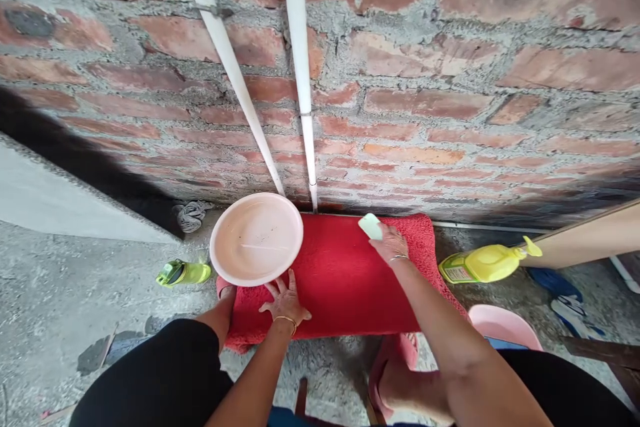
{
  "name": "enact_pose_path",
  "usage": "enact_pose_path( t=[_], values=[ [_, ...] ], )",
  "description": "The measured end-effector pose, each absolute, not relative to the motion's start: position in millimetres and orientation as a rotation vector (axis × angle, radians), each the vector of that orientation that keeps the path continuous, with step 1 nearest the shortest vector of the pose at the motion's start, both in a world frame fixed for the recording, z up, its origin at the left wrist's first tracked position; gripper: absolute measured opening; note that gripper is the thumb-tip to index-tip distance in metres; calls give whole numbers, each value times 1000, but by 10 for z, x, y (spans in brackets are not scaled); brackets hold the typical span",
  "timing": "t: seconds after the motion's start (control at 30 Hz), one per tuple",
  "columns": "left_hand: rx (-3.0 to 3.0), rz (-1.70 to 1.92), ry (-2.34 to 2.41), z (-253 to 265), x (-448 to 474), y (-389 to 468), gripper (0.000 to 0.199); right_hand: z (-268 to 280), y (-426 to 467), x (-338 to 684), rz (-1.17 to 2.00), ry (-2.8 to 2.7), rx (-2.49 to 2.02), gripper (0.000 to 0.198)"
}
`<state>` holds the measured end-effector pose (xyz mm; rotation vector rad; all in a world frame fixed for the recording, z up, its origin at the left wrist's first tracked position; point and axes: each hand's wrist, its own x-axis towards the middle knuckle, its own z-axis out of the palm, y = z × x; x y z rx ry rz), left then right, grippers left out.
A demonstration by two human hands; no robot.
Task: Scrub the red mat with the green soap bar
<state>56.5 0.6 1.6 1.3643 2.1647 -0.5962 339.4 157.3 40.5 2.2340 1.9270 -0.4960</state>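
A red towel-like cloth (350, 280) with a fuzzy border lies draped over a low bench or stool, whose surface is hidden. My left hand (286, 301) lies flat on its near left part with fingers spread, fingertips close to the rim of a pale pink basin (224, 270). In my right hand (393, 244), over the far right part of the cloth, is a pale green rounded block (369, 225) that looks like a bar of soap. The basin rests on the cloth's left end and appears to hold a little water.
A yellow pump bottle (485, 263) stands on the right floor, with a pink tub (505, 323) nearer. To the left are a green bottle (184, 272) and a bundled grey rag (193, 215). White pipes (300, 47) run down the brick wall behind.
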Motion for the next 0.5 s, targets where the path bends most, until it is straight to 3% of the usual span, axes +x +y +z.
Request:
enact_pose_path(
  t=[0.17,0.3,0.5],
  values=[
    [1376,-592,2168,4,559,10,132,488,1289,4447,-471,1478,2555,67],
    [1365,-593,2170,5,573,8,133,544,1146,4652,-510,1212,2784,73],
    [1370,-592,2143,47,579,11,138,483,1047,3576,-621,1907,2457,63]
  ],
)
